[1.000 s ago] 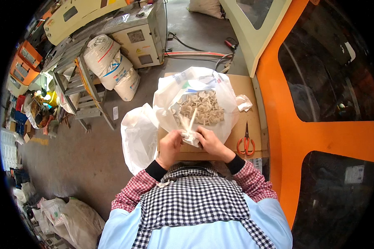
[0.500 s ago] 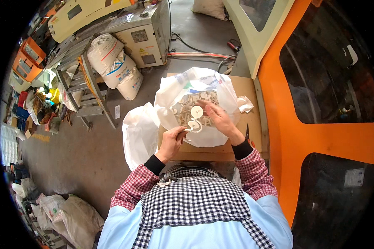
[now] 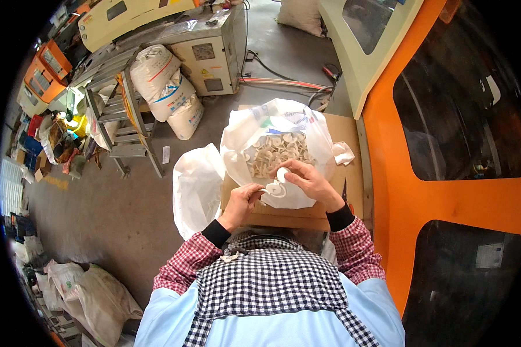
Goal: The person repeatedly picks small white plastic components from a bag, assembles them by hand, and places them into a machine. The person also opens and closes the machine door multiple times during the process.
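Observation:
Over the near edge of an open white plastic bag (image 3: 237,130), my two hands hold a white molded plastic piece (image 3: 274,189), round discs joined by a curved runner. My left hand (image 3: 241,205) pinches the runner's left end. My right hand (image 3: 314,184) has thumb and fingers closed on the upper disc. Inside the bag lies a heap of similar off-white disc parts (image 3: 278,151), each with a short stem. The bag stands on a brown cardboard surface (image 3: 353,136).
A second white bag (image 3: 195,185) stands at left. A crumpled white scrap (image 3: 342,153) and a dark pointed tool (image 3: 345,189), partly hidden, lie right of the bag. An orange machine (image 3: 388,156) rises close on the right. Stacked sacks (image 3: 171,95) and a metal step stand (image 3: 127,150) are farther left.
My right hand has moved nearer from over the heap, and its spread fingers have closed on the upper disc. The left hand keeps its pinch on the runner.

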A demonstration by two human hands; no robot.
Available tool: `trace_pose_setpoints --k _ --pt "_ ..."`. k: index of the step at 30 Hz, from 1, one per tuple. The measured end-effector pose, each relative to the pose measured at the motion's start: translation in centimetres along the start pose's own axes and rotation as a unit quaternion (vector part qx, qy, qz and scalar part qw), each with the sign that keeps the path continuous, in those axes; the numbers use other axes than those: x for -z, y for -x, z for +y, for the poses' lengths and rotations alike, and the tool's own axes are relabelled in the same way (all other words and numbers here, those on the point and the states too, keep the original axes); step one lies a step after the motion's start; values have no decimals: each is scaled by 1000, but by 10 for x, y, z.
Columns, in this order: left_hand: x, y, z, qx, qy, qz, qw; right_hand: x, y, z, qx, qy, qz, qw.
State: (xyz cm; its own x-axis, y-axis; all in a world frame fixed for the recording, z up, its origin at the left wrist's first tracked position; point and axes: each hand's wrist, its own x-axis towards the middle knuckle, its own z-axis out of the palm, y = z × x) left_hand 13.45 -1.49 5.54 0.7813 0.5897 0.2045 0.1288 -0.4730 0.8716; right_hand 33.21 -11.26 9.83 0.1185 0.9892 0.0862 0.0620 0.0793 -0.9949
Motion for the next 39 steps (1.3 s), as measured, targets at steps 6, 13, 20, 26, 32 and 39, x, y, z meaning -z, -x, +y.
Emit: trace_pose_setpoints --k 6,13,20,26,32,39 --pt "1 2 -8 19 -8 27 999 1 2 1 -4 66 42 997" --pt "5 1 -12 -55 -70 51 995 -11 2 -4 82 221 132 963" --pt "-8 12 6 276 443 -99 847 -42 5 12 187 283 204 918" --pt "-11 14 -13 282 637 -1 718 -53 19 16 207 306 192 909" --pt "-3 17 4 197 372 31 907 -38 27 36 104 346 159 919" --pt "7 12 25 -409 -292 -33 864 -12 -8 104 -281 -195 133 930"
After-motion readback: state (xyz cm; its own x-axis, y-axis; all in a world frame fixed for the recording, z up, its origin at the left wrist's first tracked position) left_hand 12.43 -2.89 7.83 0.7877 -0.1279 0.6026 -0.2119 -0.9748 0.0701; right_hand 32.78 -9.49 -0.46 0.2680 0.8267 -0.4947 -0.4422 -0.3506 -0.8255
